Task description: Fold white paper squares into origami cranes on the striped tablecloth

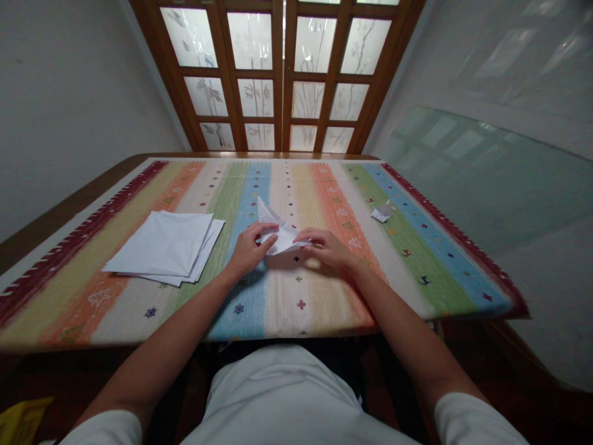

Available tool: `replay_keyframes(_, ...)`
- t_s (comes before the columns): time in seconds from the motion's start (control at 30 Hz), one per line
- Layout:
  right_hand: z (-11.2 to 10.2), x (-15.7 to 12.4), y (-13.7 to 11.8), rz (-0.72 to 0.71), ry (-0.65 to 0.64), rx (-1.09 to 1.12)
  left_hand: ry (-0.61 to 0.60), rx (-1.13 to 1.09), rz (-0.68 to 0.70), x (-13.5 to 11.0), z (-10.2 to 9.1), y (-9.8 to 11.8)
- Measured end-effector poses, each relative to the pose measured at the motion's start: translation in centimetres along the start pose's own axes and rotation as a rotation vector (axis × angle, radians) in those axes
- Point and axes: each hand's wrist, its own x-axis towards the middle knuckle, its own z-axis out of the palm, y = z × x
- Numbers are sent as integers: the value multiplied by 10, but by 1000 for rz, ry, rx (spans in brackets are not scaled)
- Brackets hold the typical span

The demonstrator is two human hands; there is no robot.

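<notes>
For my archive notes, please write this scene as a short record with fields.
Left hand: holds folded paper at its left
Right hand: holds the same paper at its right
Left of hands: stack of white sheets
Right of hands: small folded white piece
Surface: striped tablecloth
Background: wooden doors with patterned panes

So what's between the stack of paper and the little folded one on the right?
In the head view: a folded white paper, held by the left hand and the right hand, over the striped tablecloth.
</notes>
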Motion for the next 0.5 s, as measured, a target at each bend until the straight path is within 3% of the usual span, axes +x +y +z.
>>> replay_keyframes(0.13, 3, 2, 2, 97, 101, 32, -127, -34, 55, -4, 3, 0)
replay_keyframes(0.27, 6, 2, 0, 178, 179, 172, -130, -21, 83, -5, 7, -2)
replay_keyframes(0.5, 8, 4, -8, 268, 54, 357, -199, -137, 64, -5, 6, -2)
